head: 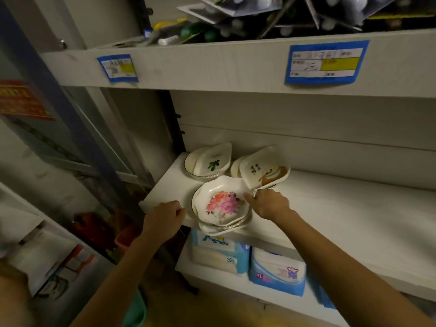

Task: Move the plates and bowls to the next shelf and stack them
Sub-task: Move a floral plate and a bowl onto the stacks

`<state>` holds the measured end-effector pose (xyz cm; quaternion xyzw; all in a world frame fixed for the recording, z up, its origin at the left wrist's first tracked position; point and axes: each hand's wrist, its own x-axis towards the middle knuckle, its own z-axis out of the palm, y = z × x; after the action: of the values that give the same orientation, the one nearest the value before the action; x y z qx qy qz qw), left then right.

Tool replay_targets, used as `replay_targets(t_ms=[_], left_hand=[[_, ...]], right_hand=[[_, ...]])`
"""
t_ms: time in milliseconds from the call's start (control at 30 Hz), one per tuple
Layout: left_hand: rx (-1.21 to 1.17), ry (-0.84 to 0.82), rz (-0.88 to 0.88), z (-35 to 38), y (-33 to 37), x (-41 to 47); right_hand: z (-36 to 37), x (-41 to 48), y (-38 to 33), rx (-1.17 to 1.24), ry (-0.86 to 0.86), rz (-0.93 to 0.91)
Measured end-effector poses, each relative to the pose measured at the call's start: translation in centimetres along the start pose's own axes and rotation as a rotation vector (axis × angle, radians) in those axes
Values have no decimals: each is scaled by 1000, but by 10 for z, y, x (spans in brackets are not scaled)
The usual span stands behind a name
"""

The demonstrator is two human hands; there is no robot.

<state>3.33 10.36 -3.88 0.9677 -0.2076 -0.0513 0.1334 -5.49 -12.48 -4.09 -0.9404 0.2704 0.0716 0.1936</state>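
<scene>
On the white shelf [330, 208] we see the flowered dish [221, 204] topping a small stack at the front edge, our right hand [271, 205] pinching its right rim, thumb over curled fingers, and our left hand [165, 215] just beside its left rim, fingers curled together on nothing visible.

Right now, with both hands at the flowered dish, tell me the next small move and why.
Probably lift the flowered dish with the pile under it straight up a little. The pile overhangs the front edge of the shelf, the right hand pinches its right rim, the left hand curls at its left side, grip unclear. Two other piles stand close behind.
</scene>
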Motion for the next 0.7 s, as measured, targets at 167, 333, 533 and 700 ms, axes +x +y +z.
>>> replay_targets(t_ms=[167,333,533,700], left_hand=[[-6,-58,36,1,-17,10],[-10,-94,54,5,-26,18],[-96,-172,3,13,-20,32],[-183,-261,-24,25,-1,48]], right_hand=[[9,10,-15,-46,20,140],[5,13,-19,20,45,166],[-12,0,17,60,137,172],[-23,-31,64,150,206,284]])
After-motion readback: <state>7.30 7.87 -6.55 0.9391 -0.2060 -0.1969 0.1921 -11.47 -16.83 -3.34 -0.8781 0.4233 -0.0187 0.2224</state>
